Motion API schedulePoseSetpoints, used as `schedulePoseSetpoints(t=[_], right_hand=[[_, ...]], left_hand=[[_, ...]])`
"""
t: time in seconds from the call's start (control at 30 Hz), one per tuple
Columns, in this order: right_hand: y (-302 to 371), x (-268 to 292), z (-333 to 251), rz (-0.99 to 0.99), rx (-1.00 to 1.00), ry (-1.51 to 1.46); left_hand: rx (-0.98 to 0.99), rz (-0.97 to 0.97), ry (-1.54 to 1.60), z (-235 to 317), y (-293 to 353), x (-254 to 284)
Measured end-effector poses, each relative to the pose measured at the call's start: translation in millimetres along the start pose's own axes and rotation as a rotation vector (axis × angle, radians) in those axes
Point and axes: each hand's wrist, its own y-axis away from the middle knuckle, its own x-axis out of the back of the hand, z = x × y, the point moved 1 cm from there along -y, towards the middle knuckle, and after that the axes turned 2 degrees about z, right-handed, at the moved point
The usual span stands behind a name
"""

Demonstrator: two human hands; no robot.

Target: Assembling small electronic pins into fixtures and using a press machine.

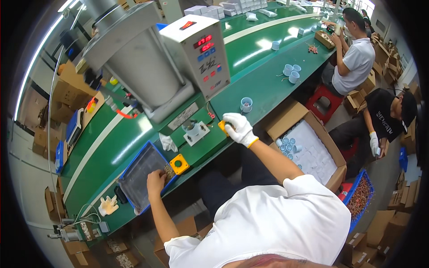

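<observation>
My bare left hand (156, 181) reaches into a blue tray (136, 172), fingers bunched at a small heap of brass-coloured parts (169, 173). Whether a part is between those fingertips is too small to see. My right hand (240, 129), in a white glove, curls over a yellow push-button box (222, 127) at the bench edge. A second yellow button box (179, 164) with a dark green button stands beside the tray. Between my hands, a pale blue cup-shaped part (192, 128) sits in the fixture under the grey press (140, 67).
A control box (196, 53) with red digits adjoins the press. Blue cups (246, 105) stand on the green bench to the right. An open carton (313, 156) of cups is at my right side. A glove (108, 206) lies left. Two people work at right.
</observation>
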Motion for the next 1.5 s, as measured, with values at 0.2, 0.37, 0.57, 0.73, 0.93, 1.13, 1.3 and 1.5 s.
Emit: schedulePoseSetpoints(t=[0.2, 0.37, 0.57, 0.73, 0.93, 1.13, 1.3, 1.5], right_hand=[[-6.1, -12.8, -3.5, -0.091, 0.036, -0.076], [-4.5, -3.4, 5.5, -0.058, 0.015, -0.020], [5.0, -15.9, 10.7, -0.063, -0.020, -0.023], [8.1, -14.3, 14.2, -0.021, -0.011, 0.004], [9.0, -21.1, 15.2, -0.027, -0.017, 0.007], [7.2, -17.8, 19.5, -0.058, -0.044, 0.005], [9.2, -22.4, 23.2, -0.048, -0.013, -0.023], [11.5, -18.7, 18.0, -0.056, -0.001, -0.003]], left_hand=[[0.043, -0.001, -0.101, -22.5, 8.1, -11.7], [-0.036, 0.106, -0.108, -25.7, -3.9, -22.9], [0.074, -0.005, 0.074, -14.4, 15.5, 0.9], [-0.018, -0.099, -0.067, -17.7, 9.9, -8.5], [0.140, -0.167, -0.026, 13.4, 12.8, 2.9], [0.127, -0.063, -0.125, 9.7, 4.1, 1.4], [0.240, -0.039, -0.131, 14.1, 15.5, 19.5], [0.294, -0.061, -0.188, 19.3, 21.5, 32.4]])
